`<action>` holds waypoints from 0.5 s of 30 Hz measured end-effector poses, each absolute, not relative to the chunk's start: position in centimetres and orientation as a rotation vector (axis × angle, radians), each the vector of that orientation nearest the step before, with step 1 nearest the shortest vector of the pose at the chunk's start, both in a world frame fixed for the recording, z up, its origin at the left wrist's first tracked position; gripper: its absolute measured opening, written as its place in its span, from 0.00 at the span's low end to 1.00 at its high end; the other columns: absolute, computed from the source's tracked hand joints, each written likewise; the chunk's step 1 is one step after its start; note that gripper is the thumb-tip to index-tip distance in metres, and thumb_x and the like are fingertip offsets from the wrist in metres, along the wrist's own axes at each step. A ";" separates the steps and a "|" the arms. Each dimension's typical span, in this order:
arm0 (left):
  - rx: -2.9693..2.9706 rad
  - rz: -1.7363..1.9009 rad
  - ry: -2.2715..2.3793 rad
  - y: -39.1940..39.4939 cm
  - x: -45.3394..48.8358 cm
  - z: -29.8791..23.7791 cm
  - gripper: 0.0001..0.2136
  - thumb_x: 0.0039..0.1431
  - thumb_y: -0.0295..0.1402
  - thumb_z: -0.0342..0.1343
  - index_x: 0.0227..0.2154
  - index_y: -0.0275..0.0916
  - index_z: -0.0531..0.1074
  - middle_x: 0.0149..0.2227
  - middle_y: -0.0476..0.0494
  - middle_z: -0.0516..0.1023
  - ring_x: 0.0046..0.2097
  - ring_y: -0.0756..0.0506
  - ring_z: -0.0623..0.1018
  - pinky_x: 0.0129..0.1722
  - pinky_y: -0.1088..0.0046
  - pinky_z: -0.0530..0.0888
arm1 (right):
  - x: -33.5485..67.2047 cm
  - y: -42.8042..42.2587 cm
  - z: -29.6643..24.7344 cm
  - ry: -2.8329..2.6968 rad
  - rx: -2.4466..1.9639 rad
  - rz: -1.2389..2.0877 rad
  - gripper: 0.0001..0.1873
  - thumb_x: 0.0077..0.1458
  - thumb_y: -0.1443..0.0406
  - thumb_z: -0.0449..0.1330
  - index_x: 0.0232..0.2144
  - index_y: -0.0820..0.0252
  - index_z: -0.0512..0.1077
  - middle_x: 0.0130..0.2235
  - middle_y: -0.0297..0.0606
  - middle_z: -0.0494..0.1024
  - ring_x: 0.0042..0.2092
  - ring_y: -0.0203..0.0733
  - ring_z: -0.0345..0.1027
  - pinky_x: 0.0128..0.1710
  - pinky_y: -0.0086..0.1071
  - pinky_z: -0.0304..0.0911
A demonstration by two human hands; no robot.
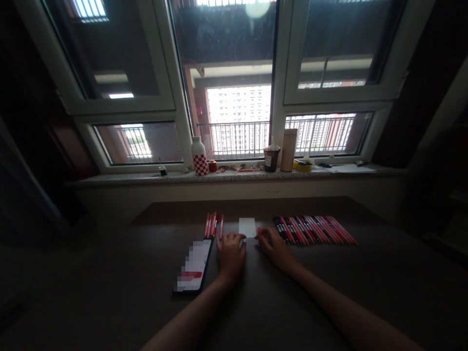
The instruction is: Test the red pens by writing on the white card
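Note:
My right hand (274,247) pinches a small red piece (259,231) between thumb and fingertips, just right of a pale square of paper (247,227). The piece looks like part of a pen, but most of it is hidden. Left of the paper, my left hand (232,252) lies palm down on the table with curved fingers and the thumb apart. Its outer fingers are beside the lower end of a single red pen (222,225); whether they touch it is unclear. A small group of red pens (211,225) lies farther left.
Many red and black pens (314,230) lie in a slanted row on the dark table (292,312), right of my right hand. A phone (193,265) is left of my left hand. The windowsill holds a checkered bottle (200,158), a cup (271,160) and a tall flask (288,150).

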State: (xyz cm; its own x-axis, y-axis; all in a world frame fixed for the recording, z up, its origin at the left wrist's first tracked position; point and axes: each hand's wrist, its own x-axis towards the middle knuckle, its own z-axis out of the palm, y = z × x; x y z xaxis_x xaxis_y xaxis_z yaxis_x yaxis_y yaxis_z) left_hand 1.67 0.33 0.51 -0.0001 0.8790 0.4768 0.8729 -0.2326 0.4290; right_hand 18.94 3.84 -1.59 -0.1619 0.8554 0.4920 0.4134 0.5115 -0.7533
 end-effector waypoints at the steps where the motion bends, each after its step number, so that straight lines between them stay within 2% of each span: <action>1: 2.217 1.068 1.942 0.3 1.7 0.5 0.08 0.59 0.31 0.51 0.38 0.46 0.73 0.42 0.49 0.76 0.51 0.43 0.69 0.59 0.55 0.52 | 19.0 3.9 -1.7 -1.759 -1.055 0.577 0.15 0.61 0.54 0.50 0.37 0.58 0.67 0.40 0.44 0.75 0.45 0.46 0.70 0.49 0.42 0.63; 8: 2.213 1.042 1.979 0.2 1.7 0.7 0.08 0.59 0.31 0.51 0.38 0.46 0.74 0.42 0.48 0.76 0.51 0.43 0.68 0.58 0.55 0.54 | 19.1 4.2 -1.8 -1.607 -0.975 0.689 0.14 0.61 0.54 0.51 0.40 0.57 0.64 0.41 0.43 0.77 0.47 0.45 0.71 0.51 0.42 0.62; 15: 2.197 1.015 2.027 -0.1 1.7 0.8 0.08 0.58 0.33 0.51 0.37 0.44 0.74 0.43 0.46 0.75 0.51 0.41 0.67 0.57 0.54 0.55 | 19.1 3.9 -1.5 -1.615 -0.969 0.658 0.15 0.61 0.53 0.51 0.40 0.57 0.65 0.40 0.42 0.76 0.46 0.45 0.71 0.50 0.42 0.63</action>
State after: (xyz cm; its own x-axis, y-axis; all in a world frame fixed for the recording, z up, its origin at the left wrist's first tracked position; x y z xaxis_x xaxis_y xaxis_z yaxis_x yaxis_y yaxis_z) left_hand 1.74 -0.06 0.85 -0.0317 0.8887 0.4575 0.8985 -0.1751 0.4024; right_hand 19.09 3.93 -1.53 -0.0789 0.8555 0.5117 0.2543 0.5136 -0.8195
